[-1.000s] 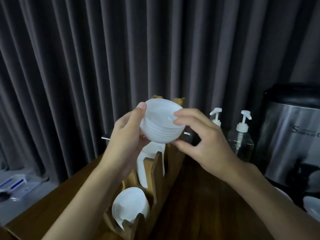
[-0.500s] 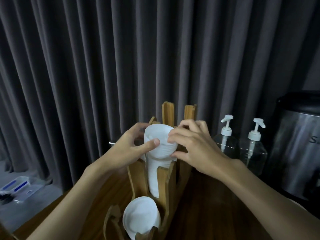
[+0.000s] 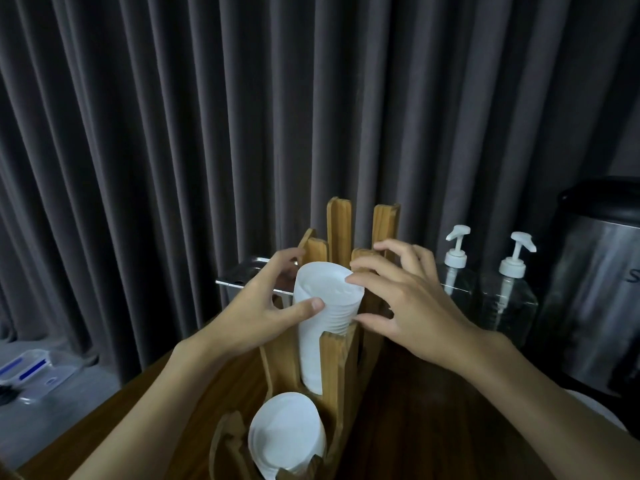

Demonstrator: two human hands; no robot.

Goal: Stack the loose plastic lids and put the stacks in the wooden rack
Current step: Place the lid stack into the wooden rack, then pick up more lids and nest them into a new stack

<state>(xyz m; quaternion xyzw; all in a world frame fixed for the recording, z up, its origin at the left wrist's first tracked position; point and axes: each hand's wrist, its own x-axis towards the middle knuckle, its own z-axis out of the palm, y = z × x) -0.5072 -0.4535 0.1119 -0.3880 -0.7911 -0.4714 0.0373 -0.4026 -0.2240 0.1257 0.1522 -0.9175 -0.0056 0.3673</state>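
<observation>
A tall stack of white plastic lids (image 3: 325, 306) stands upright in the middle slot of the wooden rack (image 3: 332, 362). My left hand (image 3: 263, 313) grips its upper part, thumb on the front and fingers behind. My right hand (image 3: 405, 306) pinches the stack's top right edge between index fingertip and thumb, with the other fingers lifted and spread. A second stack of white lids (image 3: 284, 434) leans in the rack's nearest slot. The rack's far slot is hidden behind the hands.
The rack sits on a dark wooden table (image 3: 433, 427). Two clear pump bottles (image 3: 453, 271) (image 3: 509, 299) and a steel urn (image 3: 595, 271) stand to the right. A metal container (image 3: 242, 275) lies behind my left hand, and a dark curtain hangs close behind.
The lid stack came down from mid-air onto the lids in the middle slot. Both hands followed it down, and my right hand's outer fingers have lifted off.
</observation>
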